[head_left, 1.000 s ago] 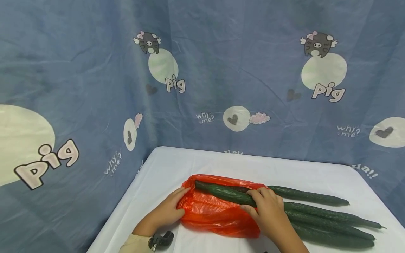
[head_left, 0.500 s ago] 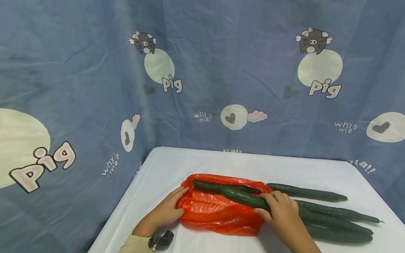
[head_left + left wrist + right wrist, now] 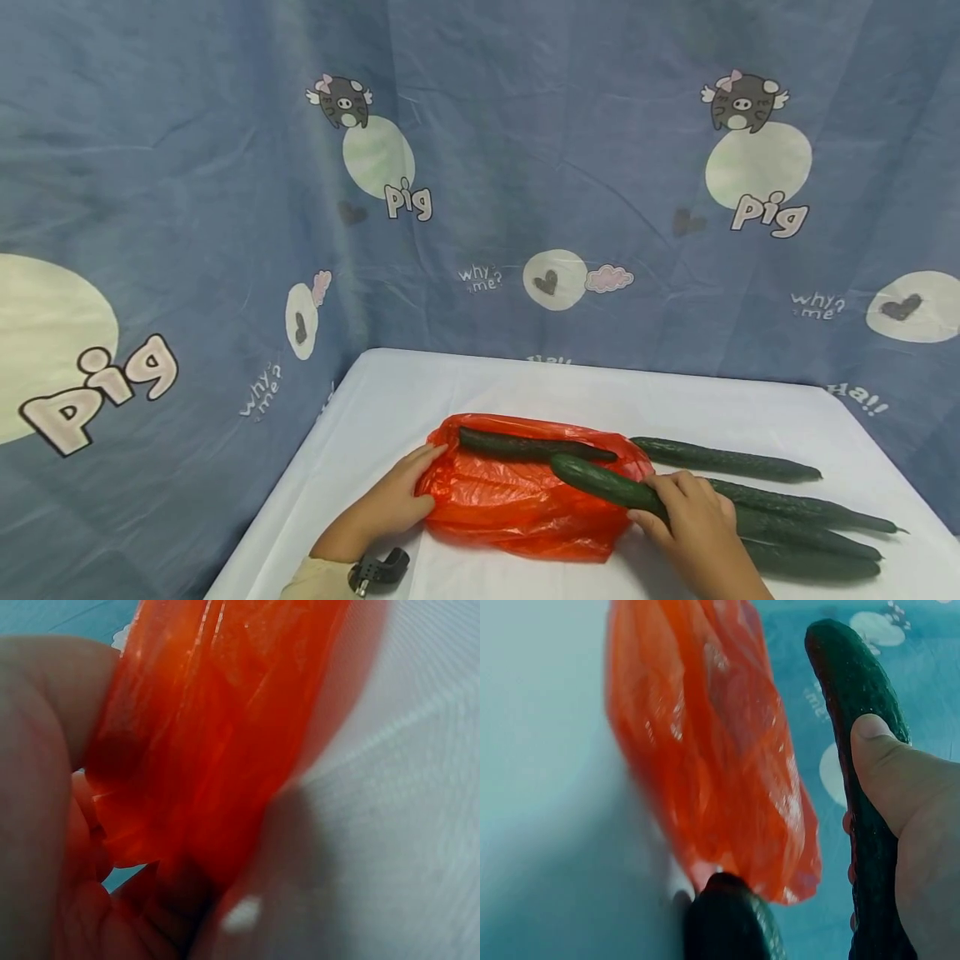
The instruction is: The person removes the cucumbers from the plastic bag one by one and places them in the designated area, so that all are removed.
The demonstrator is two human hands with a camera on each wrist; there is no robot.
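A red plastic bag lies on the white table, its upper side spread apart. Inside the opening rests one dark green cucumber. At the bag's left end, my left hand grips the plastic between thumb and fingers, and the left wrist view shows the film in the grasp. My right hand holds another cucumber, its rounded tip pointing left over the bag. From the right wrist, the thumb lies along this raised cucumber, which stands apart from the bag.
Several more cucumbers lie right of the bag: one behind, others side by side partly behind my right hand. A blue printed curtain hangs around the white table. A black wrist strap sits on the left wrist.
My right hand has moved right with its cucumber, drawing it back from the bag's left part and uncovering the cucumber inside. The left hand stays at the bag's left end.
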